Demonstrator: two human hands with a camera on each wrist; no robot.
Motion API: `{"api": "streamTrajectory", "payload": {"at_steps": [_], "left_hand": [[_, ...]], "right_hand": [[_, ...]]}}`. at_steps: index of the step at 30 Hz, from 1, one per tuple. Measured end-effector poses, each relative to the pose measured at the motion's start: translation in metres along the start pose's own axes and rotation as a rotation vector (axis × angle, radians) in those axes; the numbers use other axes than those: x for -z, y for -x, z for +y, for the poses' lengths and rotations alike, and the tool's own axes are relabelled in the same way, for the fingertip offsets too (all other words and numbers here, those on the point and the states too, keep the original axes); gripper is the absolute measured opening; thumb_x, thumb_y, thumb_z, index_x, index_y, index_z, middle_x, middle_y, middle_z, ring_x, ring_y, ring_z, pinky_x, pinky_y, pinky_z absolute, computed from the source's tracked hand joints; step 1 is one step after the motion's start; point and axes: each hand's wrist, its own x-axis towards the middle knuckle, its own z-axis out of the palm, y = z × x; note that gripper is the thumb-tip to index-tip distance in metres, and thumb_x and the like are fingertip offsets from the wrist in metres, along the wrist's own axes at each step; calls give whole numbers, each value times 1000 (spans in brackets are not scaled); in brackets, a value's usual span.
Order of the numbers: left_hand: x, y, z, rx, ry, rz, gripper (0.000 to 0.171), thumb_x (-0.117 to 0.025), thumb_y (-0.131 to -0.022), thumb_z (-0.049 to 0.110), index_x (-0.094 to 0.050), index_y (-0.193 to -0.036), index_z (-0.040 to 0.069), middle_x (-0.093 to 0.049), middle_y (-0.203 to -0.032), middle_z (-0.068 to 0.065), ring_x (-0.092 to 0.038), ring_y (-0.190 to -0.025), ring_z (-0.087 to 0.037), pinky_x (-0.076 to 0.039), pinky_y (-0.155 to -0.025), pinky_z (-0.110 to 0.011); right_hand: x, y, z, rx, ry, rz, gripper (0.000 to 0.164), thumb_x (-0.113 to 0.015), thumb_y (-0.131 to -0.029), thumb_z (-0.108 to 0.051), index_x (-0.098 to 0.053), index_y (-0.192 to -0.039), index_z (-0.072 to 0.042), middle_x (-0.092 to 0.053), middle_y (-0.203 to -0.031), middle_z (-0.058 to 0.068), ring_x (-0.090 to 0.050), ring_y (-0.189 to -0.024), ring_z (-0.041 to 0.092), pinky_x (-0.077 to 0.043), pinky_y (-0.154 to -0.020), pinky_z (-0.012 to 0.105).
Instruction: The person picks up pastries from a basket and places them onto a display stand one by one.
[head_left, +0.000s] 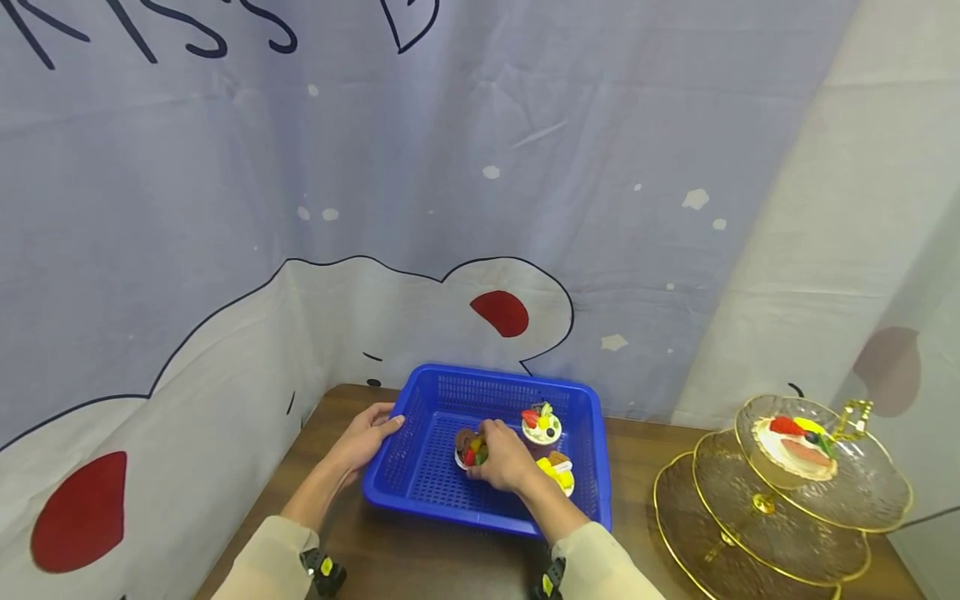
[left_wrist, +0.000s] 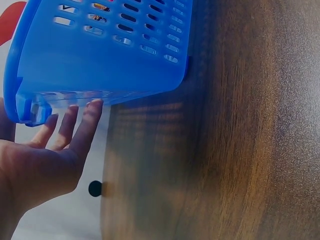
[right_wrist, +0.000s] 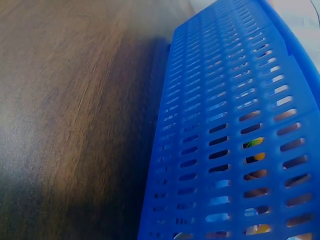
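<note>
Dessert cup (head_left: 468,455) in right hand (head_left: 507,458), clear only in head view

And here's the right side of the view, filled by a bright-blue plastic basket (right_wrist: 236,145), its wall pierced with rows of short rounded slots! A smooth rim sweeps down the right edge. Through the openings, look: a green patch (right_wrist: 255,143), an orange-yellow patch (right_wrist: 255,158) just below, too broken up to identify. On the left, a dark-brown wood-grain tabletop (right_wrist: 75,120), shadowed alongside the basket; whitish material (right_wrist: 300,17) top right.
</note>
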Motion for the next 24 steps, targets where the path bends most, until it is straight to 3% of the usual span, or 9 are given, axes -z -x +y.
{"api": "streamTrajectory", "payload": {"at_steps": [10, 17, 24], "left_hand": [[-3, -3, 1, 5, 5, -2, 45, -57, -110, 22, -47, -150, 3, -61, -139, -24, -71, -100, -28, -61, -80, -41], [0, -2, -1, 3, 26, -16, 47, -58, -110, 20, -46, -151, 2, -61, -139, -24, -71, -100, -27, -61, -80, -41], [0, -1, 1, 9, 39, -32, 47, -57, -110, 20, -45, -152, 2, -60, -140, -24, -72, -101, -27, -61, -80, -42]], "right_hand": [[9, 3, -3, 78, -75, 56, 62, -98, -76, -30, -67, -122, -2, -64, -108, 7, -62, -97, 23, -56, -87, 42], [30, 17, -11, 131, -73, 90, 63, -99, -74, -36, -69, -121, -4, -64, -104, 3, -60, -93, 18, -54, -83, 37], [54, 36, -12, 160, -119, 83, 64, -96, -79, -39, -66, -126, -7, -64, -109, 1, -60, -98, 19, -55, -86, 37]]}}
